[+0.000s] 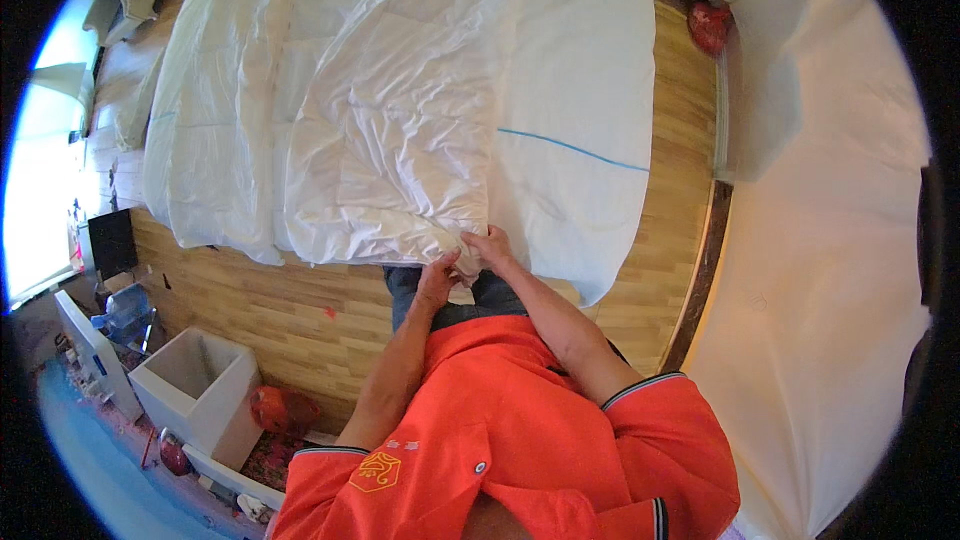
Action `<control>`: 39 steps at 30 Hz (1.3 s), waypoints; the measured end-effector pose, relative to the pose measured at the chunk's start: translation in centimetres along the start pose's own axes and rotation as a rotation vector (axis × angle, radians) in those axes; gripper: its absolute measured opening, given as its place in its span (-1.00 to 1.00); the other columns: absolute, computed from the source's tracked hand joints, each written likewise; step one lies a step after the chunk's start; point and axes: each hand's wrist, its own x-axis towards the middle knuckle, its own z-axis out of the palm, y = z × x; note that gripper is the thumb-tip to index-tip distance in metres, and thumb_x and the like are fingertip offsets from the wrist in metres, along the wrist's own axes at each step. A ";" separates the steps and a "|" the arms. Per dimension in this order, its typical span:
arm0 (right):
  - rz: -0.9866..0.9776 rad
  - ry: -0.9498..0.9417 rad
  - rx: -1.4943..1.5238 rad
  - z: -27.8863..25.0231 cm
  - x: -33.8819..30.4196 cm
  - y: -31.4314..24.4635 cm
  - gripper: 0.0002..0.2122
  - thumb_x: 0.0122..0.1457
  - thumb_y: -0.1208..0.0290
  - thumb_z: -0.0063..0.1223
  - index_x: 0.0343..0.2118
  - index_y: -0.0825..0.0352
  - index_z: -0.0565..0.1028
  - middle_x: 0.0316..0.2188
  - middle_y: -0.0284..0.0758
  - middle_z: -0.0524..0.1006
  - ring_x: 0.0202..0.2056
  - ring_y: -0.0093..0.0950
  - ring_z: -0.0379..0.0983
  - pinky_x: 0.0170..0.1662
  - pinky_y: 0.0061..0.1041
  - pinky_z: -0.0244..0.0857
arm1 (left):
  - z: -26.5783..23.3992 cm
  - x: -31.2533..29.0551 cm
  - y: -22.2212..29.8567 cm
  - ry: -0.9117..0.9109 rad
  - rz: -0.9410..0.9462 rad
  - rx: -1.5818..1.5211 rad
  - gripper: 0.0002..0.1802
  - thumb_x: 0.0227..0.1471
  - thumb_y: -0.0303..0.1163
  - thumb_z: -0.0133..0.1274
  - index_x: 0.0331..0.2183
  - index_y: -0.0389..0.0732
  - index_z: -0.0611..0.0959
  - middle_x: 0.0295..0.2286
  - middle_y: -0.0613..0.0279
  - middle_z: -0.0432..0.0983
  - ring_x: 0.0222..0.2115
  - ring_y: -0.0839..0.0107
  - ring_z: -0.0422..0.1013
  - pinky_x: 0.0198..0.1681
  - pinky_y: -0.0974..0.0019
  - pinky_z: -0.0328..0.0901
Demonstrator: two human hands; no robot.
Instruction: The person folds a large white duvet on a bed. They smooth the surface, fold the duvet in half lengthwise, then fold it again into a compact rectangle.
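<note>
A white quilt (pixel 390 140), crumpled and puffy, lies spread over a broad flat surface in front of me. Its near right corner is bunched between my two hands, close to my waist. My left hand (pixel 437 280) is closed on the near edge of the cloth. Slightly farther forward and to the right, my right hand (pixel 488 248) pinches the same corner. Beneath the quilt and out to its right is a smooth white sheet (pixel 570 200) with a thin blue line across it. What the fingertips press together inside the folds is hidden.
A sheer white cover (pixel 215 140) drapes the left side. On the wooden floor (pixel 300 305) at lower left stands a white foam box (pixel 195 380), with a red bag (pixel 280 410) and a clear blue bottle (pixel 125 310) near it. Another red bag (pixel 709 28) sits far right by a white-sheeted surface (pixel 820 270).
</note>
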 end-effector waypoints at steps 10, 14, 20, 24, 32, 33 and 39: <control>0.135 -0.253 0.060 -1.0 1.1 2.4 -0.63 0.07 0.35 0.24 -0.06 0.40 0.52 -0.17 -0.22 0.59 -0.21 -0.36 0.54 -0.13 -0.34 0.41 | 1.9 -1.8 -2.9 0.275 -0.110 -0.026 -0.46 -0.08 -0.38 0.26 -0.03 -0.36 0.52 -0.21 0.13 0.56 -0.35 0.27 0.50 -0.31 0.27 0.38; 0.241 -0.151 -0.070 -0.3 1.4 5.7 -0.66 0.09 0.40 0.22 -0.09 0.44 0.52 -0.17 -0.18 0.58 -0.19 -0.31 0.52 -0.10 -0.30 0.39 | 2.7 -4.5 -3.2 0.369 -0.089 -0.038 -0.33 -0.14 -0.41 0.30 0.04 -0.35 0.47 -0.11 0.09 0.53 -0.19 0.20 0.47 -0.13 0.22 0.35; 0.252 -0.177 0.137 -2.2 5.0 6.6 -0.68 0.19 0.40 0.11 -0.06 0.47 0.43 -0.21 -0.19 0.54 -0.24 -0.27 0.52 -0.18 -0.19 0.46 | 6.4 -2.5 -5.6 0.642 -0.081 -0.379 -0.41 -0.08 -0.19 0.27 -0.01 -0.16 0.51 -0.21 0.18 0.54 -0.34 0.24 0.45 -0.28 0.15 0.35; 0.245 -0.286 0.158 0.6 -0.1 4.0 -0.68 0.18 0.34 0.13 -0.06 0.41 0.44 -0.20 -0.22 0.54 -0.26 -0.34 0.54 -0.20 -0.27 0.48 | 4.7 -3.6 -7.3 0.355 0.200 -0.621 -0.47 -0.06 -0.10 0.26 -0.07 -0.13 0.55 -0.26 0.23 0.55 -0.32 0.30 0.48 -0.38 0.16 0.39; 0.055 -0.209 0.096 -0.4 -2.1 -0.1 -0.76 0.16 0.29 0.16 -0.18 0.31 0.49 -0.30 -0.31 0.55 -0.31 -0.37 0.54 -0.21 -0.28 0.49 | 5.4 -3.6 -8.2 0.802 0.415 -0.353 -0.63 -0.12 -0.36 0.31 -0.23 -0.26 0.61 -0.46 0.24 0.58 -0.61 0.43 0.46 -0.69 0.35 0.32; 0.023 -0.158 0.048 -0.5 -1.8 0.1 -0.78 0.16 0.30 0.16 -0.21 0.30 0.50 -0.32 -0.31 0.56 -0.33 -0.38 0.54 -0.23 -0.29 0.50 | 5.5 -3.3 -8.9 0.799 0.440 -0.405 -0.61 -0.11 -0.36 0.32 -0.21 -0.25 0.60 -0.42 0.23 0.58 -0.59 0.42 0.46 -0.68 0.35 0.32; -0.127 -0.136 -0.060 -1.7 -0.5 0.5 -0.83 0.15 0.34 0.17 -0.34 0.34 0.51 -0.42 -0.31 0.55 -0.49 -0.41 0.52 -0.43 -0.33 0.50 | 9.6 -1.7 -10.8 0.770 0.607 -0.833 -0.45 -0.10 -0.32 0.34 -0.06 -0.19 0.50 -0.23 0.19 0.51 -0.41 0.31 0.45 -0.47 0.25 0.40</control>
